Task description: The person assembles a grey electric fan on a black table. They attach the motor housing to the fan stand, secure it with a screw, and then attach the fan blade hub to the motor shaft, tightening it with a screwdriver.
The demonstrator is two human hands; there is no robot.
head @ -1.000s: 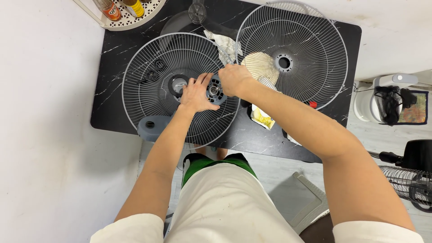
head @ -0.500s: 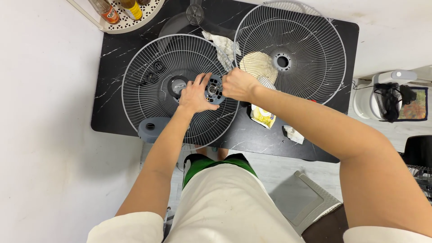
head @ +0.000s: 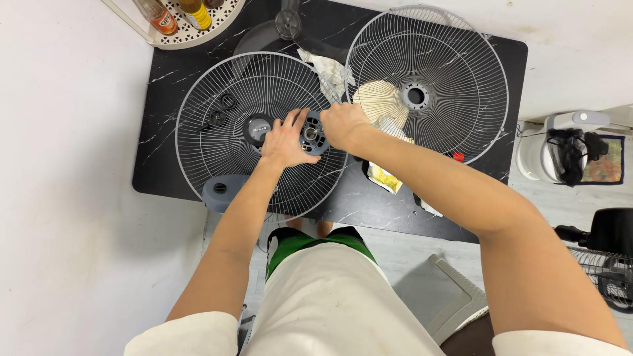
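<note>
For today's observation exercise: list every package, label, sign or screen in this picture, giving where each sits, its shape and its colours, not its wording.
Bottle with an orange label: upper left, in the white perforated tray; narrow.
Bottle with a yellow label: beside it in the same tray.
Round grey badge: centre of the left fan grille, by the left hand.
Yellow and white wrapper: black table, under the right forearm; crumpled.
No screens or signs.
</note>
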